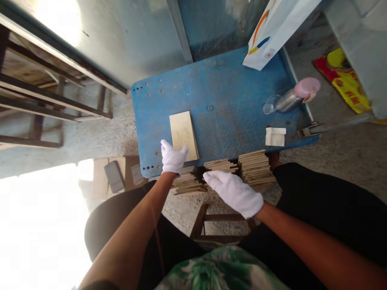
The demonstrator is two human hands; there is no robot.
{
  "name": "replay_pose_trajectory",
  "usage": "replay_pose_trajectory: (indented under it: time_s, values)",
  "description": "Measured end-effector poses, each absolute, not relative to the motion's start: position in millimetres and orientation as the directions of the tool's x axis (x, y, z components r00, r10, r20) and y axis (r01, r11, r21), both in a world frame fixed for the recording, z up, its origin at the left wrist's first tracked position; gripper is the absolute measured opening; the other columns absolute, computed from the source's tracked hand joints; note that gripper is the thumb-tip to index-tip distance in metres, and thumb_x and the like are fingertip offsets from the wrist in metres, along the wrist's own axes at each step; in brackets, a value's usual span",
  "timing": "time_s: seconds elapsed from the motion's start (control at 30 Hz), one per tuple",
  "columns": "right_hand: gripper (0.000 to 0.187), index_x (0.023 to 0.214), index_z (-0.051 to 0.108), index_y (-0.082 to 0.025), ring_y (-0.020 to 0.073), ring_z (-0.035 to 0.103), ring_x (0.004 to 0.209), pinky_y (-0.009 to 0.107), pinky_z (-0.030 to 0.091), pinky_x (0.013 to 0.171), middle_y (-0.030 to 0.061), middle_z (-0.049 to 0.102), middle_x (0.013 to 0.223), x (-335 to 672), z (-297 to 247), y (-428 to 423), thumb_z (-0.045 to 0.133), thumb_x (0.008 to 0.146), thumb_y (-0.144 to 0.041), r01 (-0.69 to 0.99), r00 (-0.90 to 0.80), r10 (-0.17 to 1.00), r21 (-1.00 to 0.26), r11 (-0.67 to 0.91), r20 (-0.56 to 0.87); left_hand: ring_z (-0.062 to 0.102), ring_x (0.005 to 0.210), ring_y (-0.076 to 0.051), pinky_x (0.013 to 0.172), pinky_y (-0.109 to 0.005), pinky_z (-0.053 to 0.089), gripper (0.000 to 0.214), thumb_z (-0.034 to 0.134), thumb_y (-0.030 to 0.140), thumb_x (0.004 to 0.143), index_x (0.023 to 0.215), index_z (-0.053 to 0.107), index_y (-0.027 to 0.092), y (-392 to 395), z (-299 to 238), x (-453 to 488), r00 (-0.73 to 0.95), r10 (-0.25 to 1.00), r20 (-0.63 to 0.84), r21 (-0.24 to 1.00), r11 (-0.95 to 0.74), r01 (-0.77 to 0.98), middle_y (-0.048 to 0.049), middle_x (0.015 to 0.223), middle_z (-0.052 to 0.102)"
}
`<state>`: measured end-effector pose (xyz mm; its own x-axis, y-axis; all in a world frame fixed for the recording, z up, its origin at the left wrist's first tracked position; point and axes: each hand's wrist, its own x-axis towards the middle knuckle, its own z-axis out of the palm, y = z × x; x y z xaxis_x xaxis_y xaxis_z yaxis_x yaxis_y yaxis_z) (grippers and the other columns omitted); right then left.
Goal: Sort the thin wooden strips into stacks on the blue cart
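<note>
A pale, flat wooden board (183, 129), which looks like a thin stack of two or more, lies on the blue table (226, 129). My left hand (173, 158), in a white glove, is at the board's near left corner. Its thumb and fingers are spread, and I cannot tell whether it touches the wood. My right hand (234, 193), gloved the same way, is stretched flat above the stacked wooden slats (220, 165) in the middle, holding nothing visible. More slats stand in a left stack (189, 183) and a right stack (256, 167) along the table's near edge.
A steel bottle with a pink lid (302, 93), a clear plastic cup (269, 106) and a folded paper (275, 137) are on the table's right side. A white paper bag (266, 40) stands at the back. A phone (114, 176) rests on cardboard at left.
</note>
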<state>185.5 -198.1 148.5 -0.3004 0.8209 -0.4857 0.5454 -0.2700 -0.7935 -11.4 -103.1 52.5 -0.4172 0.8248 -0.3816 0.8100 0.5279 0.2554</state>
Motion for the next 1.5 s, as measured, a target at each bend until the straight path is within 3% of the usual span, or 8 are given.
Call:
replay_pose_trajectory:
  time_s: [0.13,0.27,0.47,0.63,0.9,1.37,1.5]
  values:
    - [0.038,0.095,0.068,-0.022,0.0189,0.065,0.093,0.027,0.044,0.084,0.0057,0.071,0.096,190.9,146.7,-188.8,0.038,0.097,-0.046,0.543,-0.255,0.857,-0.800,-0.256,-0.448,0.029,0.137,-0.035,0.112,-0.040,0.029,0.094,0.057,0.045,0.077,0.148,0.013,0.001,-170.6,70.8,-9.9,-0.303,0.872,-0.386,0.202,0.400,0.894,-0.0244,0.146,0.030]
    - [0.042,0.092,0.066,-0.020,0.0169,0.065,0.084,0.025,0.043,0.078,0.0043,0.071,0.089,192.9,151.3,-181.3,0.036,0.097,-0.048,0.562,-0.235,0.879,-0.796,-0.225,-0.414,0.034,0.134,-0.034,0.109,-0.041,0.031,0.088,0.053,0.040,0.079,0.147,0.014,0.001,-240.6,75.5,-1.9,-0.260,0.853,-0.453,0.151,0.361,0.920,-0.0251,0.142,0.034]
    - [0.044,0.092,0.066,-0.020,0.0158,0.064,0.079,0.024,0.043,0.074,0.0044,0.071,0.085,189.5,153.1,-183.6,0.037,0.096,-0.052,0.548,-0.252,0.878,-0.808,-0.216,-0.406,0.011,0.143,-0.040,0.112,-0.051,0.019,0.092,0.053,0.042,0.078,0.150,0.008,0.004,-305.6,71.1,17.3,-0.289,0.681,-0.673,-0.063,0.336,0.940,-0.0260,0.154,0.011]
    - [0.044,0.093,0.067,-0.020,0.0163,0.065,0.083,0.024,0.043,0.076,0.0058,0.072,0.087,188.8,146.6,-184.3,0.039,0.095,-0.054,0.558,-0.239,0.877,-0.798,-0.227,-0.417,0.006,0.144,-0.038,0.113,-0.051,0.014,0.095,0.054,0.045,0.078,0.152,0.005,0.010,-312.6,62.5,11.8,-0.284,0.686,-0.670,-0.132,0.267,0.955,-0.0234,0.156,0.008]
    - [0.040,0.097,0.068,-0.020,0.0178,0.065,0.091,0.024,0.043,0.079,0.0073,0.072,0.092,190.6,149.3,-183.5,0.042,0.096,-0.050,0.623,-0.283,0.866,-0.766,-0.159,-0.411,0.003,0.143,-0.040,0.113,-0.052,0.012,0.100,0.058,0.043,0.074,0.151,0.006,0.007,-313.5,55.0,8.1,-0.261,0.716,-0.648,-0.168,0.200,0.965,-0.0260,0.156,0.007]
    - [0.047,0.084,0.067,-0.019,0.0161,0.064,0.080,0.024,0.040,0.073,0.0066,0.071,0.084,188.6,154.2,-183.9,0.041,0.094,-0.056,0.607,-0.258,0.862,-0.767,-0.207,-0.436,0.000,0.144,-0.038,0.113,-0.051,0.011,0.095,0.057,0.037,0.077,0.152,0.004,0.013,-312.8,60.6,2.5,-0.238,0.685,-0.689,-0.172,0.165,0.971,-0.0239,0.157,0.005]
    - [0.045,0.081,0.066,-0.018,0.0156,0.063,0.079,0.024,0.039,0.072,0.0067,0.071,0.083,188.5,154.9,-183.8,0.041,0.095,-0.053,0.617,-0.263,0.859,-0.761,-0.201,-0.440,0.002,0.144,-0.036,0.114,-0.051,0.009,0.088,0.054,0.032,0.080,0.152,0.008,0.010,-316.1,65.7,5.0,-0.221,0.683,-0.696,-0.188,0.124,0.974,-0.0220,0.157,0.007]
